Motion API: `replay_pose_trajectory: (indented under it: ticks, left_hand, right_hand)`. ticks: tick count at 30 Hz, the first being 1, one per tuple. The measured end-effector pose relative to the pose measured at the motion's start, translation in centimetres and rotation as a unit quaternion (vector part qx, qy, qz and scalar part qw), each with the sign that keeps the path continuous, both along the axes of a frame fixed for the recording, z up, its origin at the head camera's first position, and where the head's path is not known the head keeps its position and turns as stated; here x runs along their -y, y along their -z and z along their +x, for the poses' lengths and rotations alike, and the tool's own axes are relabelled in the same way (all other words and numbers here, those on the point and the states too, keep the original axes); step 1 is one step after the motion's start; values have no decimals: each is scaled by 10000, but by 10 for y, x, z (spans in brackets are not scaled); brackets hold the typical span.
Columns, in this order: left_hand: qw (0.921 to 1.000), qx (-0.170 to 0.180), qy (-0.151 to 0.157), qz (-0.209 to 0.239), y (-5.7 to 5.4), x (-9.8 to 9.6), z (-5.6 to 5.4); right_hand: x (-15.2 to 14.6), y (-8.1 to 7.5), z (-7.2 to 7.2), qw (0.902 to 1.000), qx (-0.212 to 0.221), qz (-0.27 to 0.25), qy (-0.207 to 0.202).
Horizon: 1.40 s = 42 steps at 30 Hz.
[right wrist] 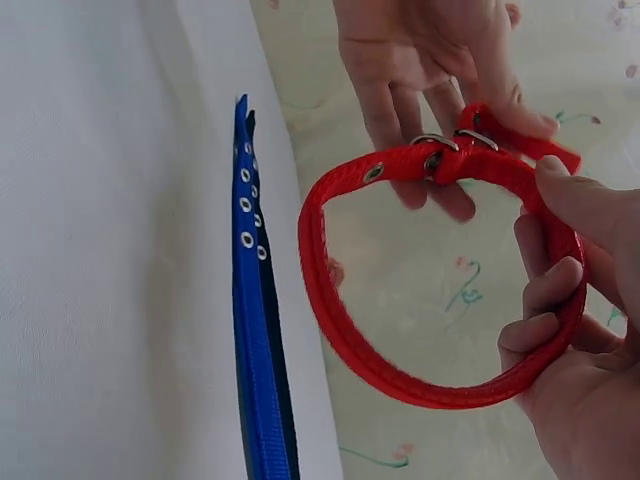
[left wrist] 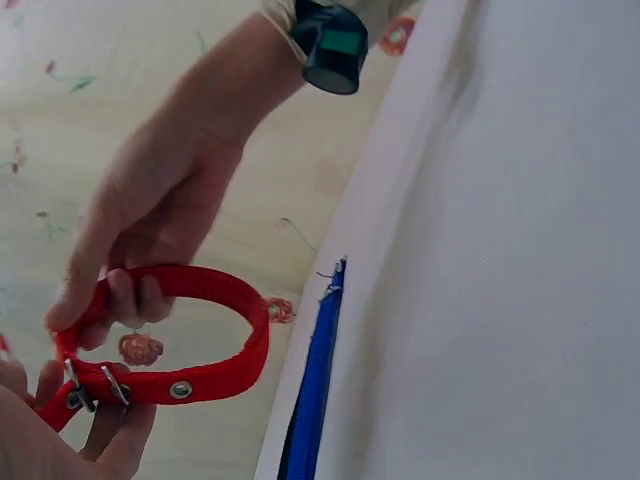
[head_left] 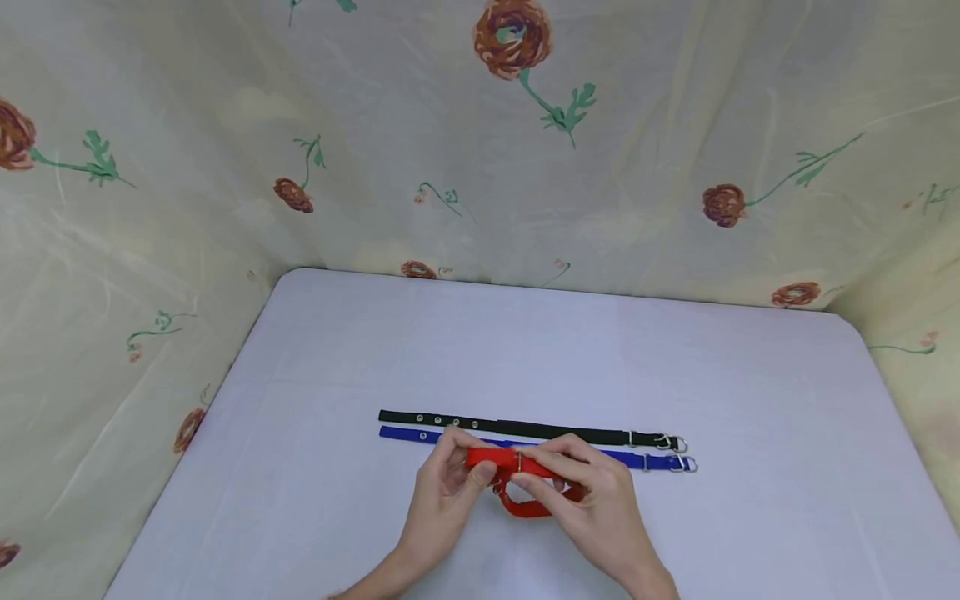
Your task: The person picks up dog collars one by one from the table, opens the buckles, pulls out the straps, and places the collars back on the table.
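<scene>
Both hands hold a red pet collar (head_left: 536, 507) above the table; its band is bent round into a loop. In the right wrist view the strap runs through the metal buckle (right wrist: 435, 143), with one eyelet showing beside it. My left hand (head_left: 447, 492) pinches the collar at the buckle end, thumb toward me. In the left wrist view its fingers (left wrist: 122, 440) lie under the buckle. My right hand (head_left: 600, 496) grips the band, thumb on one side and fingers curled inside the loop. The red strap tip (right wrist: 555, 152) sticks out past the buckle between the hands.
A black collar (head_left: 555, 430) and a blue collar (head_left: 618, 457) lie straight, side by side, just beyond the hands, metal rings to the right. The hands partly cover the blue one. Flower-patterned cloth (head_left: 420, 125) hangs around the white table (head_left: 315, 350).
</scene>
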<state>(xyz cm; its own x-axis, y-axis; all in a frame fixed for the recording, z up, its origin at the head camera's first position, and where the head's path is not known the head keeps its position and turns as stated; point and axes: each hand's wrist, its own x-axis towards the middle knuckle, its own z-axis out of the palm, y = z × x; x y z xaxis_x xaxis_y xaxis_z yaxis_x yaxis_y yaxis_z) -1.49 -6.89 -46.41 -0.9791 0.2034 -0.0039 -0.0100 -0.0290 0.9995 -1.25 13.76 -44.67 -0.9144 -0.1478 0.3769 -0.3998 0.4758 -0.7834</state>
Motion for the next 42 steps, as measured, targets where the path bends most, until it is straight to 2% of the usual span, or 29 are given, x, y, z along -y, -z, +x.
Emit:
replay_pose_trajectory:
  ticks: [3, 7, 12, 18, 22, 28, 36, 42]
  left_hand:
    - [9980, 399, -190, 443, -3, 2, -2]
    - [9951, 557, -324, 747, -5, 3, -3]
    - [9946, 672, -401, 679, -6, 2, -3]
    - [9955, 620, -408, 586, -8, 2, -1]
    - [9951, 651, -460, 580, -10, 2, -1]
    - [9953, 651, -551, 468, -10, -1, 1]
    - [9954, 796, -93, 524, -6, -4, 6]
    - [9936, 981, 77, 548, -5, -4, 5]
  right_hand:
    - [-3, 0, 0, 9996, 207, -130, 121]
    - [-5, 0, 0, 9985, 453, -244, 168]
    - [-6, -1, 2, 9974, 633, -336, 80]
    - [-5, -4, 3, 9932, 1058, -472, -108]
    - [-4, -4, 3, 9896, 1191, -734, -336]
    - [-3, -2, 3, 9830, 1362, -1160, -416]
    - [1, -6, 5, 9690, 1761, -1708, -291]
    - [3, -9, 5, 9657, 1796, -1865, -196]
